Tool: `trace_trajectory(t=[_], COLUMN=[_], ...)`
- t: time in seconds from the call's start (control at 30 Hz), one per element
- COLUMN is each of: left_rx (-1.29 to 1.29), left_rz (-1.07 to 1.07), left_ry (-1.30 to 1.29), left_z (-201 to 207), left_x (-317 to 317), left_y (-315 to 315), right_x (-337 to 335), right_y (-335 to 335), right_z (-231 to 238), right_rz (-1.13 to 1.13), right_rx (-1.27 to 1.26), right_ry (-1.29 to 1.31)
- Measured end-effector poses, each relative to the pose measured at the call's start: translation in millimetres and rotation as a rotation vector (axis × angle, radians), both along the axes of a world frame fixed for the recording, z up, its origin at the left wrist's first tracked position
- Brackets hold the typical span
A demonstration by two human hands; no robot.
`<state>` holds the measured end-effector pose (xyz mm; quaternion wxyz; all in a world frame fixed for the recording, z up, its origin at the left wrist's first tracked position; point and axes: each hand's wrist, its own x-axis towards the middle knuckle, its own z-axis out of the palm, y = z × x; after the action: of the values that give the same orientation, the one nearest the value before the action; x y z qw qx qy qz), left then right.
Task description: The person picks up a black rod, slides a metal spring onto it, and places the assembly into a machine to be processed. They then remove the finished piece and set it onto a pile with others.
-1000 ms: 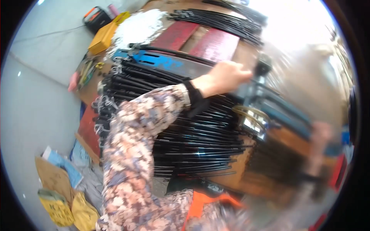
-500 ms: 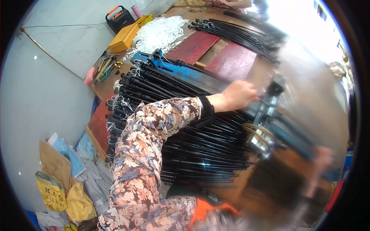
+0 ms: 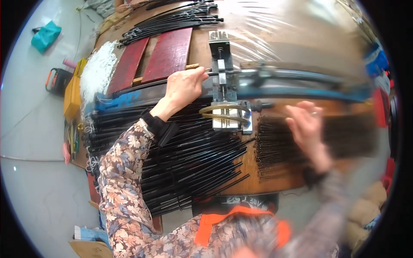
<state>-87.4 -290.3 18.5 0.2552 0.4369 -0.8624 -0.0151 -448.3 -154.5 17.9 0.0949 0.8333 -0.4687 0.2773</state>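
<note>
My left hand (image 3: 185, 87) is closed around a thin black rod (image 3: 160, 82), just left of a metal clamping fixture (image 3: 223, 84) with a screw and looped tan hoses (image 3: 221, 112). The rod lies along a blue bar (image 3: 124, 101), and its end reaches toward the fixture. To the right, my right hand (image 3: 306, 124) hangs with fingers apart and nothing visible in it, slightly blurred. Under and beside it lies a dense bundle of thin dark rods (image 3: 275, 148) with small knobbed ends. Below my left forearm, many black rods (image 3: 193, 167) with white string loops lie side by side.
Beyond the blue bar lie red boards (image 3: 167, 53) and another pile of black rods (image 3: 172, 21). A heap of small white pieces (image 3: 99, 69) stands by yellow boxes (image 3: 72, 96) on the left. Clear plastic sheeting (image 3: 262, 30) covers the far right.
The view has swung to the right, so the fixture sits mid-picture. My right hand has come from the blue bar's right end to above the dark bundle. My left hand stays closed near the fixture.
</note>
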Motion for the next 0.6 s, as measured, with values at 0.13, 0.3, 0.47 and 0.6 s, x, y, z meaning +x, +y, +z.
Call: trace_trajectory(t=[0.13,0.3,0.47,0.6], left_rx=[-0.014,-0.083,-0.269,-0.405], left_rz=[-0.007,0.018,-0.034,-0.161], left_ry=[-0.018,-0.045,-0.089,-0.190], left_z=[-0.8,-6.3,-11.4,-8.6], left_x=[-0.9,0.7,-0.2,6.1], left_y=[2.5,5.0,-0.5,-10.1], right_x=[20.1,36.3,34.0,20.8], right_y=[-9.8,-30.2,-49.4,-19.2], right_z=[-14.8,-29.5,-39.2,-40.4], right_rz=[0.045,0.128,0.239,0.162], right_rx=[0.067,0.276,0.407,0.372], right_ry=[-0.080,-0.287,-0.500,-0.072])
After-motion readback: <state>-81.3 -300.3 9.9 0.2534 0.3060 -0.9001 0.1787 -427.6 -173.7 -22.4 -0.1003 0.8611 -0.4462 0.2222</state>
